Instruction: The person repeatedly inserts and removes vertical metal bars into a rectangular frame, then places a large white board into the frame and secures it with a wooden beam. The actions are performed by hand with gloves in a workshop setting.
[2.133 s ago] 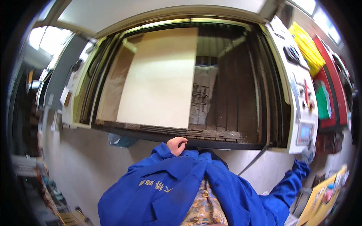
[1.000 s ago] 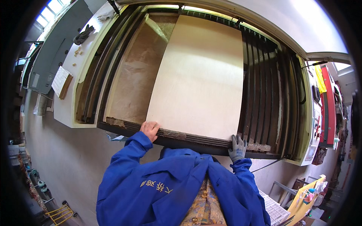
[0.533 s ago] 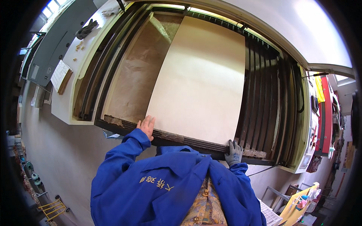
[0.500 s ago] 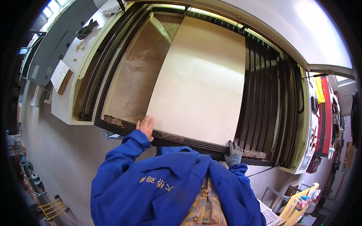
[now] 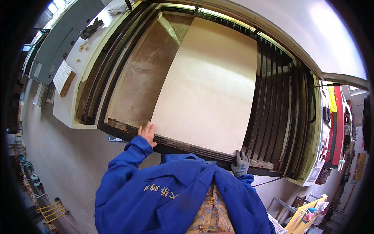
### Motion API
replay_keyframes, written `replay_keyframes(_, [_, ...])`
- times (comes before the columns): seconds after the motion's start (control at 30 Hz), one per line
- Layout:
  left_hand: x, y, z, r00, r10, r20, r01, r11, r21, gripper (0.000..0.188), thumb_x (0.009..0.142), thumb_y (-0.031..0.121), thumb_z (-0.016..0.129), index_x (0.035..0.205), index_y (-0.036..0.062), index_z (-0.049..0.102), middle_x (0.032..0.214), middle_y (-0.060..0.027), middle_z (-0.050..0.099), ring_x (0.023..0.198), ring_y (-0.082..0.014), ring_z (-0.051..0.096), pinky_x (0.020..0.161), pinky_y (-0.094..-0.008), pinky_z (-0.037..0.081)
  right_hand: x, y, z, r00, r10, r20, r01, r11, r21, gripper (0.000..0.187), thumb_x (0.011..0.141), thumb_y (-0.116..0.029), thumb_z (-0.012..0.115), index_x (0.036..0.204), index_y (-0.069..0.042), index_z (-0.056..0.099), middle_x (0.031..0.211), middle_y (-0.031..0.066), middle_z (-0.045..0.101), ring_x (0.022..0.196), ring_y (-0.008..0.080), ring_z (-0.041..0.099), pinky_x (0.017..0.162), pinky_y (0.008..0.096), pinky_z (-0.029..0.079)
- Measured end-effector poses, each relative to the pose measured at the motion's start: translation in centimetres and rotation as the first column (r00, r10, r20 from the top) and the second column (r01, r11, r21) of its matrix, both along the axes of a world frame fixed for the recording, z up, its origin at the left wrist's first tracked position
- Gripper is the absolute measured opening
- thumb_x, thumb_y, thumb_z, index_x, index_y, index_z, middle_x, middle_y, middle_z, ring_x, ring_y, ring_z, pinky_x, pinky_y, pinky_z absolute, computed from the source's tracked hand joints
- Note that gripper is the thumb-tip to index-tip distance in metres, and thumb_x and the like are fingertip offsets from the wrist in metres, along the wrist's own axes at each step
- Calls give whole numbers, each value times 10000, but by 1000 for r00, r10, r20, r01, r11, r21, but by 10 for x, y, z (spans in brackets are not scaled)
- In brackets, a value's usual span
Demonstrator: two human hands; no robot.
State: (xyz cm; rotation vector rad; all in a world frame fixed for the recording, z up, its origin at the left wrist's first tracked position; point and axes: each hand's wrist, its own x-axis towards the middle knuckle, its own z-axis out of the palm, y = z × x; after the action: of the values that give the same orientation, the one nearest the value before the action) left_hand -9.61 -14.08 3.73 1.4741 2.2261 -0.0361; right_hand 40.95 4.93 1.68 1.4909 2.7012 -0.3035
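Observation:
A large pale, flat board (image 5: 208, 85) lies in the open bed of a machine, its near edge along a dark, worn front rail (image 5: 187, 147). My bare left hand (image 5: 147, 133) rests at the board's near left corner with its fingers stretched out over the rail. At the near right corner is my right hand (image 5: 241, 163), in a grey glove, its fingers laid apart over the rail and against the corner. Neither hand wraps round the board.
Black slats (image 5: 272, 105) run beside the board on the right; a brownish sheet (image 5: 142, 78) lies on the left. A raised white lid (image 5: 304, 35) stands beyond. On the left ledge are a dark glove (image 5: 92, 29) and a paper stack (image 5: 64, 78).
My left hand has shifted slightly left at the board's corner. My right hand stays at its corner, and the whole view has tilted a little.

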Motion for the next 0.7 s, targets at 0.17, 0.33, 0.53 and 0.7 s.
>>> replay_keyframes(0.17, [5,-1,4,999,0,-33,1,1000,26,989,669,317,795,1472,65,274,1530,-238,228,1381,-347,324,1129,-580,193,-2,1,4,1000,3,9,-3,1000,-11,863,614,-231,773,1412,-163,454,1376,190,458,1265,361,418,1094,510,293])
replay_keyframes(0.33, [-2,-15,3,994,64,-88,-48,983,179,911,650,386,813,1407,126,379,1406,-136,418,1301,-302,421,1102,-622,202,3,1,4,999,-24,37,26,998,-60,870,613,-201,812,1402,-173,446,1358,166,455,1276,366,397,1113,493,283])
replay_keyframes(0.53, [-46,-35,-3,983,-159,-87,176,955,239,516,698,248,796,1156,133,589,1190,-61,573,1167,-236,533,1080,-604,242,11,6,-3,990,112,-82,-107,992,69,640,601,-188,799,1204,-162,587,1135,132,560,1101,351,526,978,508,411])
replay_keyframes(0.7, [-51,-44,0,929,-315,-193,359,895,267,490,711,235,789,1137,96,591,1149,-73,601,1119,-234,563,1000,-500,343,23,0,8,979,184,-91,-176,981,84,586,630,-213,801,1181,-159,609,1132,114,571,1105,332,532,959,491,421])
